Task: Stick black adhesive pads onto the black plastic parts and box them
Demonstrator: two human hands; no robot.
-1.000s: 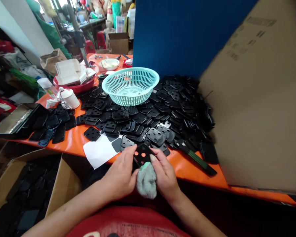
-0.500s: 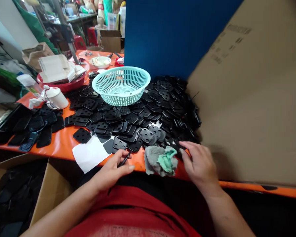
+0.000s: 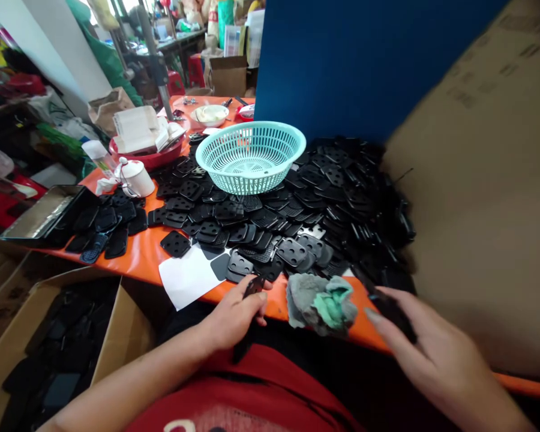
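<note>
My left hand (image 3: 238, 312) pinches a thin black plate (image 3: 242, 350) between thumb and fingers, held near edge-on over my lap at the table's front edge. My right hand (image 3: 436, 342) is closed on a dark, long black piece (image 3: 393, 312) at the right; blur hides its exact kind. Between the hands, a crumpled grey and green cloth (image 3: 321, 303) lies at the table edge. Just beyond my left hand are black plates with round holes (image 3: 291, 252), part of a wide heap, and a white sheet (image 3: 189, 279) bearing dark rounded shapes.
A pale green plastic basket (image 3: 251, 174) sits on the heap. Cardboard (image 3: 481, 210) walls the right side, a blue panel (image 3: 333, 66) the back. At left stand a white lidded mug (image 3: 137, 179), a red basin (image 3: 162, 157) and an open carton (image 3: 126, 324) of black pieces below.
My right hand has moved right and nearer, away from the heap, with a black piece in it. The plate in my left hand has turned and shows more. The view has swung left.
</note>
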